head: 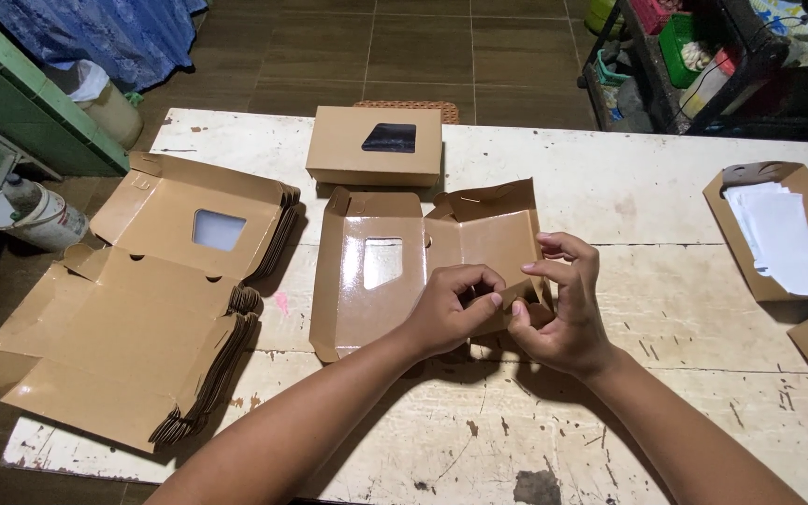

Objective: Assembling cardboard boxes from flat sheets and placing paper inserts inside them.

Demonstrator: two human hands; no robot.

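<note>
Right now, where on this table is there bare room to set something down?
Bare tabletop lies between the closed box and the tray of white paper, and along the near edge right of the flat stack. It is crowded at the left, and at centre where both hands work the open box.

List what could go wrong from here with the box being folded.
1. Both hands, left hand and right hand, pinch one corner of the half-folded box; pressing too hard there might crease or tear the cardboard.
2. The box's clear window lies close to the left hand and could get dented or smudged.
3. The stack of flat boxes overhangs the table edge at the left; a nudge might send it sliding off.
</note>
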